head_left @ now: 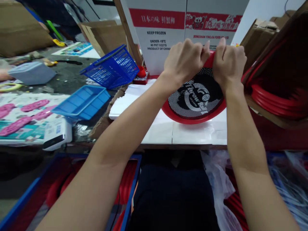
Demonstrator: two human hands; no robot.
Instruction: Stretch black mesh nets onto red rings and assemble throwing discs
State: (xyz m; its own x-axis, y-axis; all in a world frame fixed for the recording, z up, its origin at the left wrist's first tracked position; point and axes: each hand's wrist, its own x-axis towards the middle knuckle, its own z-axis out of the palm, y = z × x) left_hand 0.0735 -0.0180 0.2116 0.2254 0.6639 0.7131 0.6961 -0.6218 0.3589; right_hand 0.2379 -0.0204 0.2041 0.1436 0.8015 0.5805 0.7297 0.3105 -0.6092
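A flying disc (192, 121) with a red rim and a black mesh centre printed in white is tilted up over the white tabletop in front of me. On its upper left edge, my left hand (187, 59) is closed, fingers curled over the rim with the thumb pointing right. My right hand (227, 62) is wrapped around the upper right edge, thumb raised, close beside the left. Both sets of fingertips are hidden behind the knuckles and the rim.
Behind the disc stands a white carton (158, 41) with red bands. Stacked red rims (276, 102) sit in a cardboard box at right. To the left are a blue basket (113, 69), a light blue tray (84, 104) and pink pieces (18, 125). Below, a blue crate (138, 176) holds red rings.
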